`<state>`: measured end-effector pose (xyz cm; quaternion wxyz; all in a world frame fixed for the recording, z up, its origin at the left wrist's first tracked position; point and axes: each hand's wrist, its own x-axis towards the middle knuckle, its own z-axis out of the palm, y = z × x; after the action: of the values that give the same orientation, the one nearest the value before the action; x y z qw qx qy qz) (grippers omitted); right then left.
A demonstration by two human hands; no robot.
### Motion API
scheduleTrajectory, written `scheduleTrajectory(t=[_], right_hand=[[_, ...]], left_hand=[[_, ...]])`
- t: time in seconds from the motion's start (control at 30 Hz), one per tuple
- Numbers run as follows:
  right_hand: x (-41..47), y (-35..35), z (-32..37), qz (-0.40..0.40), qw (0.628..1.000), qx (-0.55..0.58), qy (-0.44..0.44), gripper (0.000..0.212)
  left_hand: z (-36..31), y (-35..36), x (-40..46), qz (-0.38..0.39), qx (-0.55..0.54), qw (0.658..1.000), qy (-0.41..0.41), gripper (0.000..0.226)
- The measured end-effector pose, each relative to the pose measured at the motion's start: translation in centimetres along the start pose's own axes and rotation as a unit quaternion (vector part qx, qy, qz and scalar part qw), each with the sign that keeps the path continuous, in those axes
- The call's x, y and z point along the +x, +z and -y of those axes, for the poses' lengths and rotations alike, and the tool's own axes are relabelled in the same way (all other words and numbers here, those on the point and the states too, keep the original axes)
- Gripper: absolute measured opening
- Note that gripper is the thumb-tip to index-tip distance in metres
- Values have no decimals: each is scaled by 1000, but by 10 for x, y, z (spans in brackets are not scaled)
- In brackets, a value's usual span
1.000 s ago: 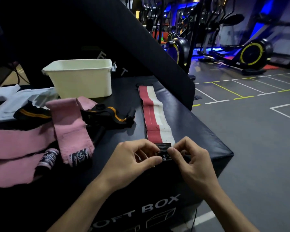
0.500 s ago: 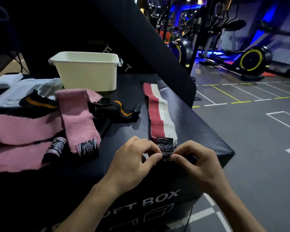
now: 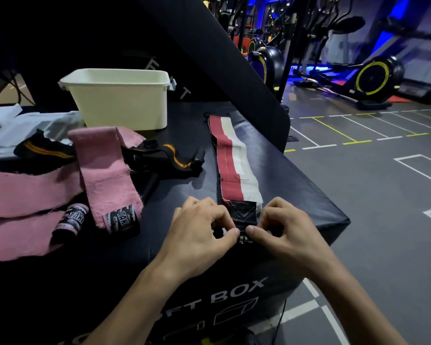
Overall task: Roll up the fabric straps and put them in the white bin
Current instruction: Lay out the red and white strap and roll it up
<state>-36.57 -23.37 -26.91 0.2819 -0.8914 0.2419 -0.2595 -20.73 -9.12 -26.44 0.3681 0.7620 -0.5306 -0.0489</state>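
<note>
The bin (image 3: 117, 100) stands well beyond the hands to their left; the red-and-white strap (image 3: 232, 160) lies flat on the desk (image 3: 296, 185), running straight away from them. Judged soft, light and limp, it is best taken at its stiffer black end tab (image 3: 243, 211). Left hand (image 3: 199, 230) and right hand (image 3: 286, 230) are curled, pinching that near end between thumbs and fingertips.

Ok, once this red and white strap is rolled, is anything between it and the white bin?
Nothing visible. Both hands, left hand and right hand, pinch the red and white strap at its near end. Bare box top runs to the white bin; the black strap lies left of that line.
</note>
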Motion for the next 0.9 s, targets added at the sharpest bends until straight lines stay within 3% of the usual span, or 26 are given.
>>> scheduleTrajectory(t=[0.2,0.33,0.57,0.9], right_hand=[[5,0,3,-5,1000,9,24,36],[3,2,3,-19,999,12,25,35],[-7,3,8,-52,997,56,-6,19],[-9,-6,-8,-7,992,-67,-107,23]], left_hand=[[0,0,-1,-27,14,997,68,13],[4,-2,0,-15,70,992,100,25],[6,-3,1,-4,84,990,111,25],[3,-2,8,11,70,994,79,31]])
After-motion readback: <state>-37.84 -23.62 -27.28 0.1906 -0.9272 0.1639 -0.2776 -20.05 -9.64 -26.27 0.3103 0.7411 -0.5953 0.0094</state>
